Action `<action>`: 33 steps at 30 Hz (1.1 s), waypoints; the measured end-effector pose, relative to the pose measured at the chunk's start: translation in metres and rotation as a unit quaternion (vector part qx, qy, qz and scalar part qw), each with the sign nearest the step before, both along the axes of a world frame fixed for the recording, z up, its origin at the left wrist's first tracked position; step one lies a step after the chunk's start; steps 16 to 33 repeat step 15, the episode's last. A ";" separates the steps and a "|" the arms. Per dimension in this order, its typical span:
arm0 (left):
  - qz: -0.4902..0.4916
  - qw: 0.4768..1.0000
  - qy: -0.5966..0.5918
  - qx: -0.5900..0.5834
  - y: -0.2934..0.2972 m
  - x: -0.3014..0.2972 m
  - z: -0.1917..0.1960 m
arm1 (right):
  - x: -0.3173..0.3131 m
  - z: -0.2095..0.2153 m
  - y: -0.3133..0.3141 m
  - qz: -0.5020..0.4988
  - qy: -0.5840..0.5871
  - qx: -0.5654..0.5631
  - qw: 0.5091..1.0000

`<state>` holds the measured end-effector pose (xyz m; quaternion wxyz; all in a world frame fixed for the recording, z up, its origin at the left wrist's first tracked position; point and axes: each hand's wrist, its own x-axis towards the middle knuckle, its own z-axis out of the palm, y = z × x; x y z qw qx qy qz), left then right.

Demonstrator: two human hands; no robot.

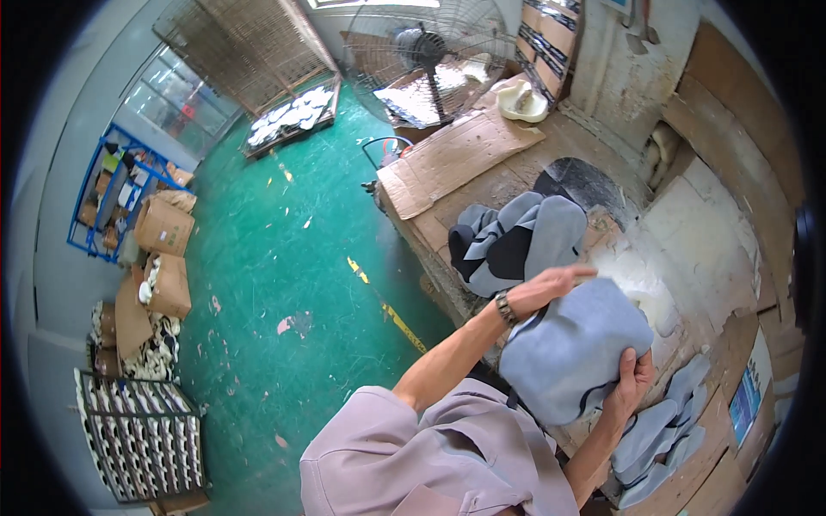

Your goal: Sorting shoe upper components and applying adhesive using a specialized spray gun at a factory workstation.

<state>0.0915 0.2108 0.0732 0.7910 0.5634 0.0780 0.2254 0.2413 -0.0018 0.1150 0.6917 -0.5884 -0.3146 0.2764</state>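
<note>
A grey-blue padded fabric piece [568, 353] with rounded corners and some dark edging is held up in front of me over the bench. My left hand [551, 291], with a watch [505, 308] on its wrist, is closed at the far edge of the piece, and its fingertips are partly blurred. At the near right edge my right hand [631, 383] pinches the fabric, thumb on top. Just beyond my left hand lies a pile of similar grey and black pieces [559, 230]. More grey pieces [645, 439] lie overlapped to the right of my right forearm.
The worn bench [447, 245] carries cardboard [456, 163], a white-stained patch [632, 275], a round dark pad [581, 181] and a cream basin [522, 101]. A large fan [422, 47] stands at its far end. Cartons [163, 225], a blue rack [112, 198] and a loaded frame [142, 434] stand left across the green floor.
</note>
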 end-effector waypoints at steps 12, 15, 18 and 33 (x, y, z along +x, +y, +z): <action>0.009 0.939 0.048 -0.341 -0.040 0.022 -0.071 | 0.043 -0.075 -0.068 0.007 0.500 -0.019 0.866; -0.040 0.975 -0.020 -0.219 -0.035 0.056 -0.049 | 0.051 -0.053 -0.088 -0.081 0.391 -0.030 0.916; -0.040 0.975 -0.020 -0.219 -0.035 0.056 -0.049 | 0.051 -0.053 -0.088 -0.081 0.391 -0.030 0.916; -0.040 0.975 -0.020 -0.219 -0.035 0.056 -0.049 | 0.051 -0.053 -0.088 -0.081 0.391 -0.030 0.916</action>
